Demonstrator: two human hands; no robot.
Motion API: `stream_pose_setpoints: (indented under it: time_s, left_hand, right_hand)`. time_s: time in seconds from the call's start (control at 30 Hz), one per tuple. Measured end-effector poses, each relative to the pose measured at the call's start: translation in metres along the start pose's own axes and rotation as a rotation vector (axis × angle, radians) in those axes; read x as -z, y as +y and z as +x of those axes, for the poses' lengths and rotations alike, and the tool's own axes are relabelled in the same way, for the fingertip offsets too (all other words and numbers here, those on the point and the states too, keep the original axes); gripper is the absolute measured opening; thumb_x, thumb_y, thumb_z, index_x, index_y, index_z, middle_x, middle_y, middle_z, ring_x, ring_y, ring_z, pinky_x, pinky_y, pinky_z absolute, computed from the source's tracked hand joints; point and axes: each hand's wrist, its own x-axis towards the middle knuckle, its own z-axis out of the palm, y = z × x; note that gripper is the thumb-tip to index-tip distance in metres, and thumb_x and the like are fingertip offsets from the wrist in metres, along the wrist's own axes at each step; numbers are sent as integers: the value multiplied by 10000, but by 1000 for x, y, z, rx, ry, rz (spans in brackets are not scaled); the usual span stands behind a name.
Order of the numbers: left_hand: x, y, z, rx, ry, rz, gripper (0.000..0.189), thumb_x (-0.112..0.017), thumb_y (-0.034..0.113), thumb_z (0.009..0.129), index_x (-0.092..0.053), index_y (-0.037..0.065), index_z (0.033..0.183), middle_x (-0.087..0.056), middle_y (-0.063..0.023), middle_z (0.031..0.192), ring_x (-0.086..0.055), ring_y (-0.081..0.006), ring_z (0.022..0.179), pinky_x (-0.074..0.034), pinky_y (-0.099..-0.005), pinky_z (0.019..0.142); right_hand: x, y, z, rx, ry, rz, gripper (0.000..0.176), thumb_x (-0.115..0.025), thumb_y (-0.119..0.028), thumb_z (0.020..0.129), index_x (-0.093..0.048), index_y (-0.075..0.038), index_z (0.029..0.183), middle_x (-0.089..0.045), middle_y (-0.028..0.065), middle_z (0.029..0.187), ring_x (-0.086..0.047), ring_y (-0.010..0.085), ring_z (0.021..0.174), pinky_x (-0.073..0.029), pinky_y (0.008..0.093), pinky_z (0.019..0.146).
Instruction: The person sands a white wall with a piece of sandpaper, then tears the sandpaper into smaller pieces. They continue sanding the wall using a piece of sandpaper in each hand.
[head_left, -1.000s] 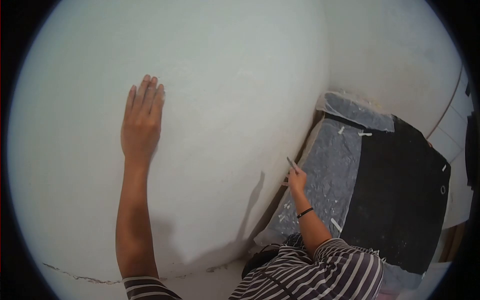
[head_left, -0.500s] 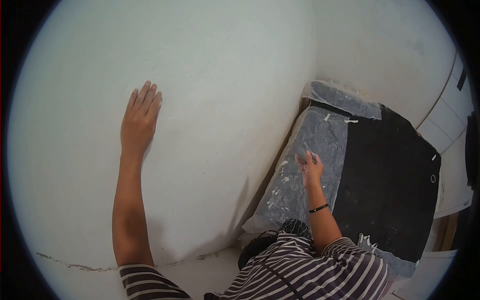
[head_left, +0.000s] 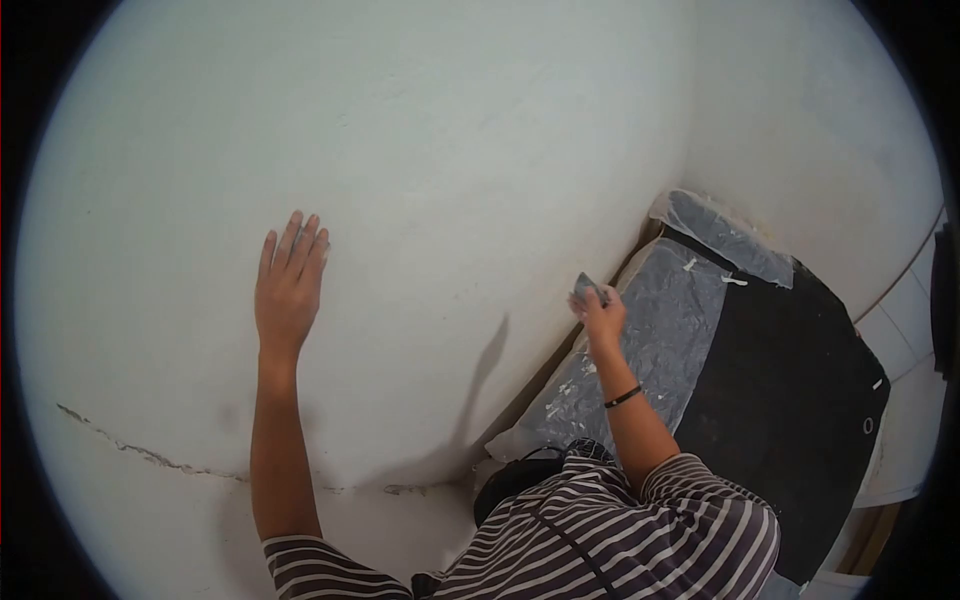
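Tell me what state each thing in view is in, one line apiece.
White wall: upright, with a ragged crack low down
Left hand: open, flat, apparently against the wall
Right hand: closed on the grey flat piece
Grey flat piece: held, partly hidden
Plastic sheeting: wrinkled, flecked white
Black cover: partly under sheeting
Wristband: worn

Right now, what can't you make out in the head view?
All in the head view:
Grey tool: its gripped part is hidden by the right hand.
Left hand: its own back hides the palm, so contact with the wall is unclear.
Dark item by the waist: partly covered by the striped shirt.
White scraps on the plastic sheet: too small to identify.
Dark object at the right edge: cut off by the lens's black border.
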Motion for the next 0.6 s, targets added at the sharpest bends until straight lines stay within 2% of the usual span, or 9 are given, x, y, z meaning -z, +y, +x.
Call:
stream_pose_setpoints:
  time_s: [0.13, 0.23, 0.3, 0.37, 0.43, 0.5, 0.53, 0.6]
  left_hand:
    - [-3, 2, -20, 22, -42, -8, 293, -666, 128, 977, -684, 109, 1269, -629, -20, 1424, -504, -235, 1411, -412, -491, 1161]
    - [-7, 1, -28, 27, -48, 12, 317, -673, 118, 974, -678, 122, 1291, -617, -27, 1443, -498, -248, 1419, -391, -504, 1173]
    - [-12, 7, -28, 35, -40, 49, 309, -681, 131, 968, -689, 121, 1277, -623, -34, 1438, -504, -253, 1416, -392, -513, 1169]
    - [-20, 17, -30, 49, -30, 96, 289, -685, 156, 963, -708, 114, 1249, -635, -39, 1425, -514, -255, 1409, -402, -521, 1155]
    - [-30, 33, -37, -21, -103, 27, 290, -674, 157, 970, -708, 116, 1255, -632, -42, 1429, -509, -254, 1414, -390, -519, 1164]
    - [-46, 50, -39, -94, -158, -26, 292, -658, 157, 979, -706, 116, 1264, -630, -44, 1432, -504, -254, 1419, -380, -519, 1170]
    - [-56, 61, -39, -131, -176, -46, 293, -646, 157, 986, -704, 115, 1270, -630, -44, 1433, -501, -254, 1421, -377, -519, 1173]
    - [-73, 82, -35, -204, -232, -108, 294, -639, 152, 990, -700, 109, 1275, -625, -45, 1439, -492, -255, 1428, -369, -526, 1176]
  right_hand:
    - [-49, 50, 1, 71, -47, -44, 376, -565, -119, 1035, -592, 82, 1351, -682, 163, 1083, -720, 230, 986, -589, 319, 907]
    - [-69, 75, 3, 103, -54, -409, 396, -550, -185, 1043, -612, 59, 1348, -715, 184, 1126, -711, 234, 1061, -551, 323, 932]
    - [-80, 90, 1, 148, -2, -514, 407, -510, -229, 1059, -626, 33, 1349, -705, 215, 1241, -672, 276, 1169, -495, 354, 1006]
    - [-97, 77, -16, 105, 22, -501, 413, -498, -235, 1067, -619, 29, 1360, -672, 237, 1312, -645, 314, 1224, -467, 368, 1051]
    - [-105, 86, -25, 69, 40, -448, 423, -494, -245, 1072, -603, 24, 1380, -646, 237, 1353, -622, 317, 1264, -457, 364, 1069]
    - [-108, 108, -31, 128, 75, -444, 434, -503, -255, 1075, -588, 19, 1401, -658, 173, 1238, -559, 238, 1086, -453, 330, 943]
    - [-109, 121, -34, 202, 101, -472, 441, -514, -259, 1076, -581, 18, 1412, -683, 110, 1102, -507, 157, 888, -454, 297, 808]
    - [-111, 145, -42, 237, 131, -500, 446, -524, -259, 1078, -570, 11, 1429, -713, 73, 1045, -510, 95, 749, -472, 269, 731]
